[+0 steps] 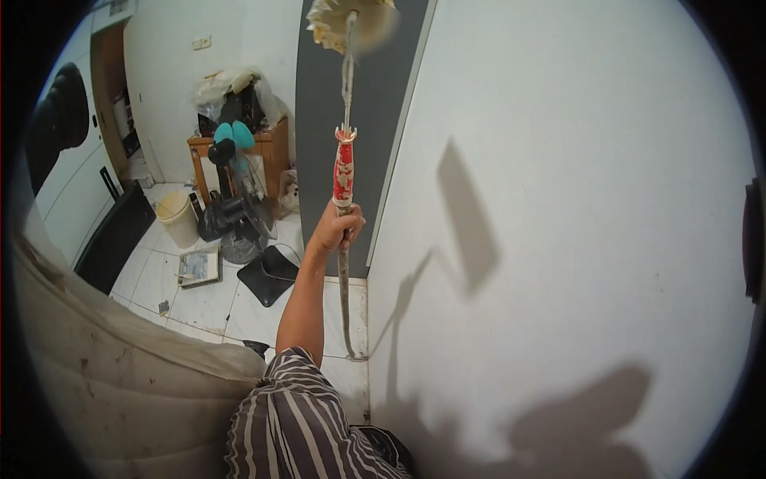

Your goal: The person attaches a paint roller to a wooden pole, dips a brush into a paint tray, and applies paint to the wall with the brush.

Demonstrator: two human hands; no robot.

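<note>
The paint roller (351,22) is up high, near the top of the grey strip (319,120) beside the white wall (574,199). Its red handle (343,176) sits on a long pole (345,295). My arm stretches up and forward. One of my hands (337,227) is wrapped tight around the pole, just under the red handle. I cannot tell which hand it is. A fan (231,184) and a bucket (179,219) stand on the floor far behind.

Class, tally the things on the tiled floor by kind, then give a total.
Bucket: 1
Standing fan: 1
Wooden table: 1
Paint tray: 1
Flat black base: 1
Total: 5
</note>
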